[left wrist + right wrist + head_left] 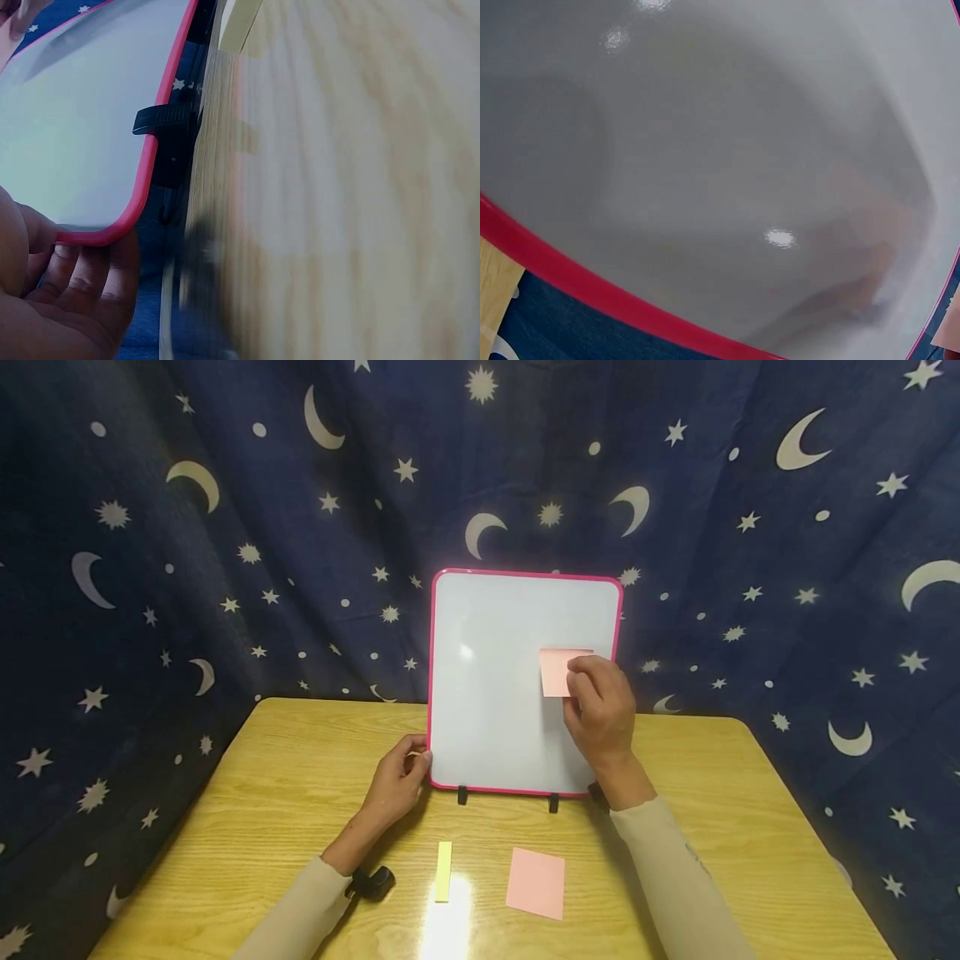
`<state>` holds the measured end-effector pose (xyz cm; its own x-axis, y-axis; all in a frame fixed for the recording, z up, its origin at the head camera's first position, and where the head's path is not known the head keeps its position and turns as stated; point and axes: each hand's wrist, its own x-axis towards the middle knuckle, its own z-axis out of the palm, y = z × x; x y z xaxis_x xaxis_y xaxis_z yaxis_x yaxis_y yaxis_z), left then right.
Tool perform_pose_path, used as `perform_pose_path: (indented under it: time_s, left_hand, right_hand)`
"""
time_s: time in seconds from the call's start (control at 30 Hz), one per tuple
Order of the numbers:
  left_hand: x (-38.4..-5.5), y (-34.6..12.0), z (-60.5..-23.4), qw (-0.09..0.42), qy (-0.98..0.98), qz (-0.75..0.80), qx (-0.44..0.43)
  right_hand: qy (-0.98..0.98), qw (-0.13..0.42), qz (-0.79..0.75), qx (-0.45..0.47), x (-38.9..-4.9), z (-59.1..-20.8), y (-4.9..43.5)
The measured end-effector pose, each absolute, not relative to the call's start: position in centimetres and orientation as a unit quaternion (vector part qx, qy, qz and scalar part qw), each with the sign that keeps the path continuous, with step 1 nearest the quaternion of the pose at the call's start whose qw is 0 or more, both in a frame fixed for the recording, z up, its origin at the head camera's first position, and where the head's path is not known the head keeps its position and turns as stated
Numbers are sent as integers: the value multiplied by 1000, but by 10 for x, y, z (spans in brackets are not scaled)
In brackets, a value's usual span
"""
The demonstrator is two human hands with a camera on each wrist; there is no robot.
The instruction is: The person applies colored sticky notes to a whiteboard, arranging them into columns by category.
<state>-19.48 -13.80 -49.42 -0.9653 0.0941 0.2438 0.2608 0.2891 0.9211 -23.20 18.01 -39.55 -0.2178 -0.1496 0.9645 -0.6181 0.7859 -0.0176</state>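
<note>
A whiteboard with a pink rim stands upright on black stand feet at the back of the table. My left hand grips its lower left edge; in the left wrist view the thumb lies in front and the fingers behind. In front of the board's right half, my right hand pinches a pale pink sticky note by its right side. Only a corner of that note shows in the right wrist view. Whether the note touches the board I cannot tell.
On the wooden table, a narrow yellow sticky-note strip and a square pink sticky note or pad lie before the board. A dark blue curtain with moons and stars hangs behind and at both sides.
</note>
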Motion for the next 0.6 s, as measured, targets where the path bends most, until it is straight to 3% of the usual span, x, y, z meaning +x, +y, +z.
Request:
perform_pose_path:
  time_s: [0.6]
  left_hand:
    - [-197, -142, -497, 65, -805, -577, -118]
  right_hand:
    - [-780, 548, 196, 230, -244, -397, 179]
